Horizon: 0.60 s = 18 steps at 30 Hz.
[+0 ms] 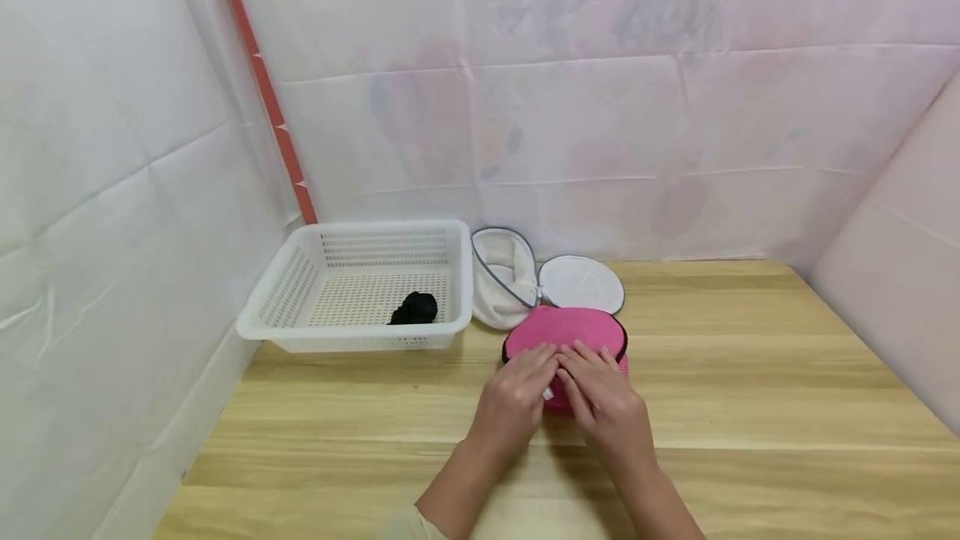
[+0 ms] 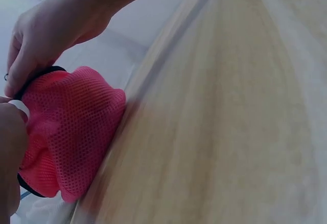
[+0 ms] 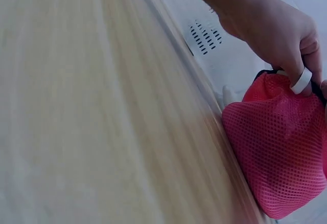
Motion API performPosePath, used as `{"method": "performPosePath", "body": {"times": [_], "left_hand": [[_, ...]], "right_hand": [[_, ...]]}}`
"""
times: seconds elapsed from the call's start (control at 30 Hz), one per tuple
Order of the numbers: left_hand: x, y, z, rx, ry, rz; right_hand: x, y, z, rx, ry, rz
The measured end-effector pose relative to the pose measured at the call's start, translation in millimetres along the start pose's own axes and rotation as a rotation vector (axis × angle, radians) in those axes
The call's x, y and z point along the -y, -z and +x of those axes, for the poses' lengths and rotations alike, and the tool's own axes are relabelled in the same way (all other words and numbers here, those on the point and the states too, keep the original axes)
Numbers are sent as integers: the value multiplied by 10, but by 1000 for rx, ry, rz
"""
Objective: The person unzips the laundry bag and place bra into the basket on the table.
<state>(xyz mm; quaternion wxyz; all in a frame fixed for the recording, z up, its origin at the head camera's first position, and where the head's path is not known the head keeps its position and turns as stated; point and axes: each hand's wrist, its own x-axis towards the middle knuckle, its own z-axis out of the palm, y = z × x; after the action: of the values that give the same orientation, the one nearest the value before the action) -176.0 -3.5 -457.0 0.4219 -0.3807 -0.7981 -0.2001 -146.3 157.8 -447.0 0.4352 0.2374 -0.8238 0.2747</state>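
A pink mesh laundry bag [image 1: 564,328] with a black zipper edge stands on the table, its round pink lid uppermost. My left hand [image 1: 513,400] pinches its near rim, thumb beside a small white tag [image 3: 302,81] in the right wrist view. Right beside it, my right hand [image 1: 609,403] grips the same rim, fingertips over the lid's edge. The two hands nearly meet at the front of the bag. In the left wrist view the mesh side [image 2: 76,127] bulges below the fingers. What the bag holds is hidden.
Left of the bag stands a white plastic basket [image 1: 352,332] with a crumpled black item [image 1: 415,308] inside. Behind the bag lies a white mesh bag [image 1: 501,294] with grey trim, its round lid [image 1: 582,283] folded out to the right. White sheeting [image 1: 570,123] encloses the wooden table [image 1: 750,373].
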Motion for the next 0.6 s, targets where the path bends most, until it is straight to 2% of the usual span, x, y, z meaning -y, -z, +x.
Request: {"method": "performPosePath", "body": {"times": [0.1,0.23,0.4,0.6], "left_hand": [[9,-55,-40,-57,-15,-4],[-3,-128,-88,-97,-12,-31],[7,-158,-146,-126,-3,-56],[38,-159,-174,-132,17,-108]], "right_hand": [[-2,-29,-15,-22,4,5],[-25,-51,-41,-63,32,4],[-27,-102,-69,-103,57,25],[-10,-136,-83,-93,41,49]]}}
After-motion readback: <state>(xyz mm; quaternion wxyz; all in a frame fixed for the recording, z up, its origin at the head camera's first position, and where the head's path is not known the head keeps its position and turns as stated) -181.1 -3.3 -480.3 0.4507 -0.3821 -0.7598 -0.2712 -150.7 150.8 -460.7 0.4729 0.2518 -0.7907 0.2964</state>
